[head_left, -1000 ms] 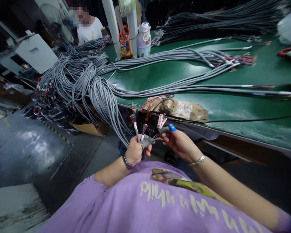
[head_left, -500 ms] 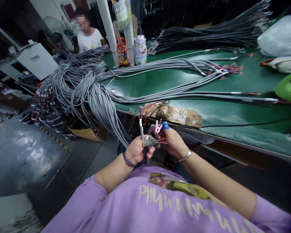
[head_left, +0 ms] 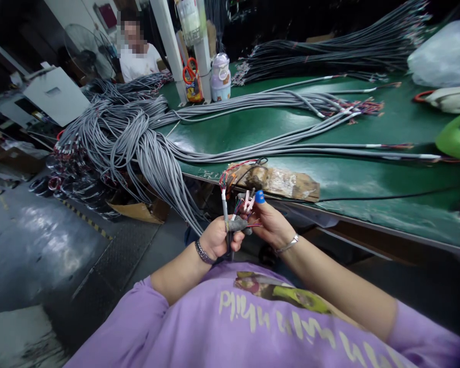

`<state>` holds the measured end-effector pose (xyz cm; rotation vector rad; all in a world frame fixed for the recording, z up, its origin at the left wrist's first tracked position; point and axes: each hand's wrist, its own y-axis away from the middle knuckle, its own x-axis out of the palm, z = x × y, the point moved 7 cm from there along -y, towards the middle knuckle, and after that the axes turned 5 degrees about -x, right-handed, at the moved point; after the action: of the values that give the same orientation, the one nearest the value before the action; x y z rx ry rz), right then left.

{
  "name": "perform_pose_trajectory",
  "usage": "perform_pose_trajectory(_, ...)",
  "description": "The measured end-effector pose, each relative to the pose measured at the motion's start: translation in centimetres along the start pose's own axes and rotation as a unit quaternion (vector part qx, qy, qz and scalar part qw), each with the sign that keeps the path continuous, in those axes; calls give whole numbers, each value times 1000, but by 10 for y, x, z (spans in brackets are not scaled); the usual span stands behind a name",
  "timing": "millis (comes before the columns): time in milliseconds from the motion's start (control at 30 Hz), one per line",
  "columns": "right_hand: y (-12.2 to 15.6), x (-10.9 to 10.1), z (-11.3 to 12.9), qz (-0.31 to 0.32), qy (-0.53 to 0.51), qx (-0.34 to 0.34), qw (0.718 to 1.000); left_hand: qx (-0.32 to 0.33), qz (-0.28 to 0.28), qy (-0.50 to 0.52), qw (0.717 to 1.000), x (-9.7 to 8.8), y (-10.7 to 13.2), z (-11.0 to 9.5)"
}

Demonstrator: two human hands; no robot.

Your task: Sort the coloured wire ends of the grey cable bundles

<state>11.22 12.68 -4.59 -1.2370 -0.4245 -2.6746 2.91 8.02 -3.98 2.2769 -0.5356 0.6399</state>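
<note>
Green and glossy, the bench [head_left: 360,186] runs across in front of me, its near edge just beyond my hands. My left hand [head_left: 216,237] is closed around a gray cable [head_left: 225,208] that stands nearly upright at the bench edge. Its smooth jacket ends in a white band [head_left: 224,194], and above that fan thin coloured wires [head_left: 223,180], red and green among them. More fine wires poke out by my left thumb, which wears a gray finger sleeve [head_left: 235,224]. My right hand [head_left: 272,223] is curled near those wires, fingers bent in and thumb up under a blue thumb cover [head_left: 259,197]; I can't tell whether it pinches anything. Just beside that thumb shows a pink clip [head_left: 248,202].

On the near edge of the bench lies a taped cardboard strip [head_left: 287,184]. A big heap of gray cables [head_left: 153,148] spills over the bench's left side, and several lengths stretch to the right. Farther back are a lilac bottle [head_left: 221,82], orange-handled scissors [head_left: 190,69], a spread of dark cables [head_left: 322,56] and a plastic bag [head_left: 444,53]. Behind the heap, a co-worker [head_left: 138,59] in white is near a large fan [head_left: 88,51]. Off to my left, the gray floor [head_left: 42,245] shines, marked with a yellow-and-black stripe [head_left: 86,220].
</note>
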Motion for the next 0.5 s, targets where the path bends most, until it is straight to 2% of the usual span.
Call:
perform_pose_trajectory(367, 0, 3, -1, -2, -4, -6, 1000, -19, 7, -4, 1000, -3, -2, 0)
perform_pose_trajectory(500, 4, 5, 0, 7, 9, -4, 1000, -1, -4, -15, 1000, -3, 1, -1)
